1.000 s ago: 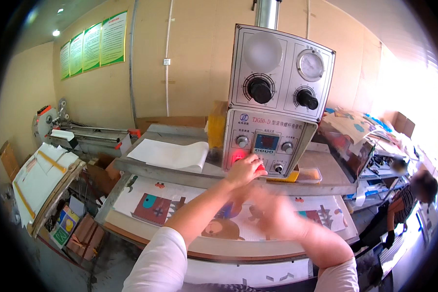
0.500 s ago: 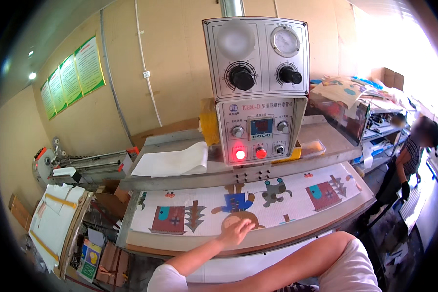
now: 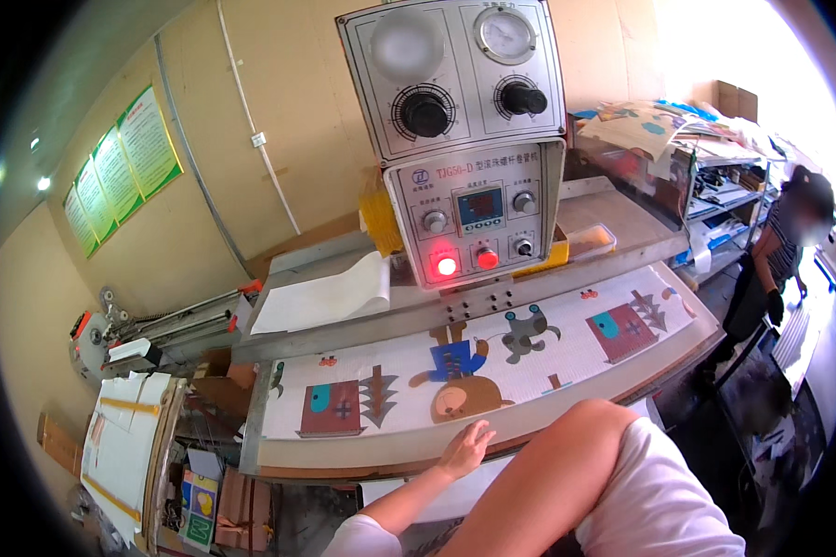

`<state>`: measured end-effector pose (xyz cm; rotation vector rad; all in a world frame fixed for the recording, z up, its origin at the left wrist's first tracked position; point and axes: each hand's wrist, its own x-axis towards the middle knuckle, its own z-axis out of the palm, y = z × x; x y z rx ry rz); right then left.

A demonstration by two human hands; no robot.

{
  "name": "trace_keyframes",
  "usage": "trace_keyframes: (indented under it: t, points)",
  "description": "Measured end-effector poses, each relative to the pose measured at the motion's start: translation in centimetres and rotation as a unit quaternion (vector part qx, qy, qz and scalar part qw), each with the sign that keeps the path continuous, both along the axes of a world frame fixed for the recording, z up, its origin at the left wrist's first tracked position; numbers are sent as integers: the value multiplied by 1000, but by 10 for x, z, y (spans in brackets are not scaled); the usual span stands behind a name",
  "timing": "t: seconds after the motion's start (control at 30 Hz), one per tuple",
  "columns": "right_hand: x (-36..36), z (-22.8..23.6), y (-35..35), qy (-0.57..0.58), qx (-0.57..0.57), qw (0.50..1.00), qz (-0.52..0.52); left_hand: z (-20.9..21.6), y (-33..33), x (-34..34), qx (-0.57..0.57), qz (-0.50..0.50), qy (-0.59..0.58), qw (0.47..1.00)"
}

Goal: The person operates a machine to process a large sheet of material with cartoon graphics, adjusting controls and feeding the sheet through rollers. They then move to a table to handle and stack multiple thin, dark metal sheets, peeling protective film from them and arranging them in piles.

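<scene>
A long white printed sheet (image 3: 399,371) lies across the machine's pale bed (image 3: 567,390). It carries a brown bear in blue, red houses, grey trees and a grey animal. My left hand (image 3: 464,450) is over the bed's near edge, just below the bear's head. Its fingers are loosely bent and apart, with nothing in them. The bent right arm (image 3: 548,464) crosses in front of the bed, and my right hand lies out of the picture. Above the sheet stands a grey control box (image 3: 474,209) with knobs, a small display and a lit red lamp.
A blank white sheet (image 3: 330,302) rests behind the bed's metal bar. Papers on a slanted board (image 3: 125,455) stand at the left. On the right are a loaded shelf rack (image 3: 724,204) and a person (image 3: 776,251) in a striped top and dark glove.
My left hand has drawn back from the bear's head to the near edge. The right arm's elbow sits higher and further left. The whole view has tilted and shifted; the printed sheet looks unmoved.
</scene>
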<state>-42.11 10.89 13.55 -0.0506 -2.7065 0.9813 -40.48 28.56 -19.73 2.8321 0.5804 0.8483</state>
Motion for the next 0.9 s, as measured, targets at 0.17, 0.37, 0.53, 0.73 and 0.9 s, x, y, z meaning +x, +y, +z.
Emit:
trace_keyframes:
  t: [0.17, 0.37, 0.53, 0.73, 0.9]
  points:
    - [44, 45, 40, 135, 130, 975, -115, -21, 8, -49, -22, 188, 4, 982]
    - [158, 168, 173, 70, 657, 439, -609, -19, 14, -52, -26, 197, 27, 980]
    - [155, 193, 202, -152, 429, 532, -714, -23, 14, -53, -30, 197, 16, 980]
    - [197, 189, 212, -160, 753, 503, -393, -7, 10, -50, -43, 203, 8, 978]
    - [219, 175, 200, 134, 659, 563, -481, 99, 38, 10, 33, 150, -126, 980]
